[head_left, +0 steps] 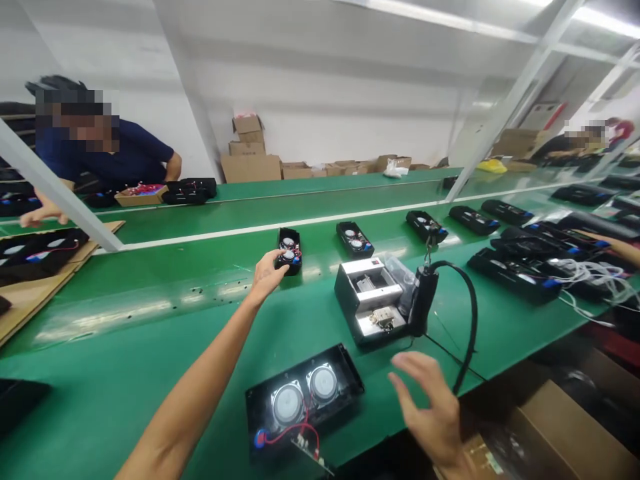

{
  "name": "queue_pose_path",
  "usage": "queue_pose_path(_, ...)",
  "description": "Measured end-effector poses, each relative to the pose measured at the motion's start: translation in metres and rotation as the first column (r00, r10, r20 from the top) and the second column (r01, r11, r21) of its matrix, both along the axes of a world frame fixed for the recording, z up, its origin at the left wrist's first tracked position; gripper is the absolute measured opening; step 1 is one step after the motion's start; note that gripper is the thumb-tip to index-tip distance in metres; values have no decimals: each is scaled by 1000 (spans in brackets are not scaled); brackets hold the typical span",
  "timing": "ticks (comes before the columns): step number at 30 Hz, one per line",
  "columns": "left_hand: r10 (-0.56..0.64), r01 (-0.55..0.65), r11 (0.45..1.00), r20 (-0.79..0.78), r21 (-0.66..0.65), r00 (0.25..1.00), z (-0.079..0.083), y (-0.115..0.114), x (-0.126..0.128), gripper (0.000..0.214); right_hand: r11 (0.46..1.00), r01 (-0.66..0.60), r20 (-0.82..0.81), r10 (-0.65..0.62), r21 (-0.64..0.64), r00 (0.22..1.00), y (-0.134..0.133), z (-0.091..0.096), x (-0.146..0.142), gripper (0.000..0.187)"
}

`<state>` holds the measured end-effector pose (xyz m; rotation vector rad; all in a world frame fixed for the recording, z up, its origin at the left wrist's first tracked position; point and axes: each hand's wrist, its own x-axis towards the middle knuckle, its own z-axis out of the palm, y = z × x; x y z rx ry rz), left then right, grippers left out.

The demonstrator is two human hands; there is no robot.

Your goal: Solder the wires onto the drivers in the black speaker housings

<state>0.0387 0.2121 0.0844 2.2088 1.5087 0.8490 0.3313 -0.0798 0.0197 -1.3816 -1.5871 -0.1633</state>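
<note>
The left hand (265,277) grips a small black speaker box (290,243) just left of a metal jig (367,300), while the right hand (430,410) hangs open, holding nothing, just in front of that jig.

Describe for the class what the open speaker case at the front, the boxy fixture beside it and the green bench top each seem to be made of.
The speaker case looks like black moulded plastic with a low sheen along its rim, though painted metal is possible. The boxy fixture seems to be bright metal, probably steel or aluminium, given its silvery reflections. The bench top looks like smooth green rubber or vinyl matting, with a soft glare.
</note>
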Motion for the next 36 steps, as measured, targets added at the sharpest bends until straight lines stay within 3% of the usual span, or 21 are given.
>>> queue_pose_path(1,15,-16,1000,23,9,1000,-3,-20,-12,39,977,-196,55,201,-79,978,-8,0,-15,30)
queue_pose_path(2,26,-26,1000,43,6,999,-8,-44,-26,34,916,-357,79,376,-183,923,-14,0,-30,29)
queue_pose_path(4,12,-12,1000,141,1,990,-19,-99,-56,23,784,-526,62,574,-331,817,-21,-1,-59,27)
queue_pose_path(7,-127,134,991,198,-23,972,-43,-184,-95,24,726,-633,-46,647,-269,761,-18,-6,-94,17)
queue_pose_path(9,-234,248,967,172,-67,957,-61,-232,-107,57,723,-661,-194,632,-199,750,-11,-5,-110,14)
queue_pose_path(11,-254,269,960,149,-83,956,-79,-265,-106,85,689,-681,-324,603,-249,729,-4,2,-117,14)
queue_pose_path(13,-186,200,977,161,-73,969,-95,-282,-98,71,599,-712,-383,601,-366,702,0,13,-116,21)
queue_pose_path(16,-72,91,993,238,-68,968,-110,-278,-87,30,458,-759,-436,627,-463,645,2,26,-105,39)
queue_pose_path(18,-56,87,992,298,-91,953,-111,-261,-83,24,415,-766,-436,644,-492,628,6,25,-100,51)
queue_pose_path(19,-63,101,990,323,-100,944,-110,-250,-82,24,419,-757,-406,659,-501,634,9,22,-100,59)
queue_pose_path(21,-81,123,988,368,-92,926,-104,-226,-79,25,503,-722,-322,664,-476,675,22,13,-108,64)
queue_pose_path(24,-64,95,994,415,-54,907,-98,-196,-73,22,698,-634,-308,555,-333,772,51,2,-129,30)
queue_pose_path(26,-22,60,996,438,-72,898,-98,-183,-71,23,768,-573,-366,465,-287,806,68,0,-140,15)
queue_pose_path(29,20,40,992,454,-123,891,-101,-177,-73,26,778,-568,-376,459,-267,805,82,-3,-145,20)
queue_pose_path(33,8,53,991,451,-122,893,-100,-179,-73,25,706,-659,-198,629,-258,751,81,-16,-144,51)
queue_pose_path(36,-1,58,992,455,-112,891,-96,-182,-71,24,790,-585,-131,571,-181,811,83,-22,-151,50)
